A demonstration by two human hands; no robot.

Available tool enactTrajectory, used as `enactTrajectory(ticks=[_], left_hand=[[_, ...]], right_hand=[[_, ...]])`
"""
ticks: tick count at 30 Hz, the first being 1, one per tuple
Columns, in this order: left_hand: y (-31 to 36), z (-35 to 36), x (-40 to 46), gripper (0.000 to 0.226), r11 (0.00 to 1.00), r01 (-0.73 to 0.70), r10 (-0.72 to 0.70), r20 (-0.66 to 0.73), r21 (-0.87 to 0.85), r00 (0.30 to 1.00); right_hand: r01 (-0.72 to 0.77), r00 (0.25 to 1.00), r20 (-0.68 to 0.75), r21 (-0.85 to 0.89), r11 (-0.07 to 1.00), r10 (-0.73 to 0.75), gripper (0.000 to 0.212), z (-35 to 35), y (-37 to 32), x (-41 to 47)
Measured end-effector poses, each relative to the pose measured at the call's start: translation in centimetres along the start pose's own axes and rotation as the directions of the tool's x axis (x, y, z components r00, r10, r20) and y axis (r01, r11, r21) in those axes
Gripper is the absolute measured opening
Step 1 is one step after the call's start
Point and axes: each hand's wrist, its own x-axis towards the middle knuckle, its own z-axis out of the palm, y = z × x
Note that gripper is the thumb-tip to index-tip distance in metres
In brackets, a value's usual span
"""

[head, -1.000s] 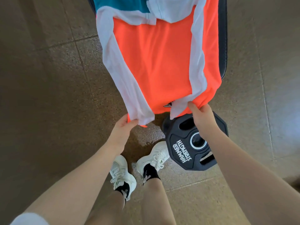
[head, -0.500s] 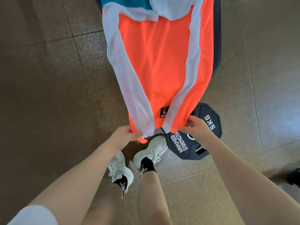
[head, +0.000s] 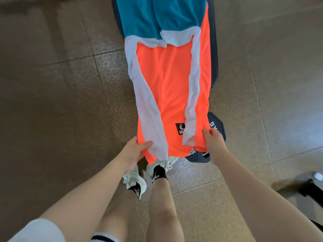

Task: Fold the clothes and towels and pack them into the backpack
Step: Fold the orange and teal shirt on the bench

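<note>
There, shirt hem [head: 174, 147] between hands.

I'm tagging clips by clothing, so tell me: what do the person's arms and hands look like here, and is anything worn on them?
Both forearms are bare, and neither the left hand nor the right hand shows gloves, rings or a watch. A white short sleeve covers the left upper arm; the right arm's sleeve is out of view.

Orange shirt [head: 171, 84] with teal top and white sleeves folded inward, spread lengthwise along dark bench [head: 214, 49], hem hanging off its near end, perhaps lifted slightly.
</note>
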Motion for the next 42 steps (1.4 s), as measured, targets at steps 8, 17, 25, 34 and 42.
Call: enactTrajectory(ticks=[8, 17, 25, 34, 42], left_hand=[[5.6, 4.5, -7.4, 0.039, 0.998, -0.001, 0.012, -0.155, 0.07, 0.988], [17.3, 7.1, -8.7, 0.01, 0.92, -0.08, 0.189, -0.256, 0.384, 0.948], [28.8, 4.9, -1.1, 0.023, 0.991, 0.067, -0.035, -0.268, 0.112, 0.963], [42.0, 2.9, 11.3, 0.024, 0.999, 0.001, 0.01, -0.278, 0.038, 0.96], [42.1, 1.1, 17.9, 0.037, 0.54, -0.238, 0.496, -0.076, 0.807, 0.865]], right_hand=[[-0.171, 0.976, 0.159, 0.122, 0.978, 0.151, 0.021, -5.2, -5.4, -4.0], [0.004, 0.992, 0.127, 0.066, 0.998, -0.012, 0.014, -7.0, -16.6, -4.1], [-0.017, 0.988, 0.156, 0.116, 0.993, -0.001, 0.019, -3.0, -26.7, 4.9], [-0.039, 0.998, 0.065, 0.179, 0.983, 0.028, 0.021, 1.5, -38.7, 17.3], [0.144, 0.983, -0.073, -0.233, 0.962, -0.166, 0.034, 4.8, -37.4, 23.4]])
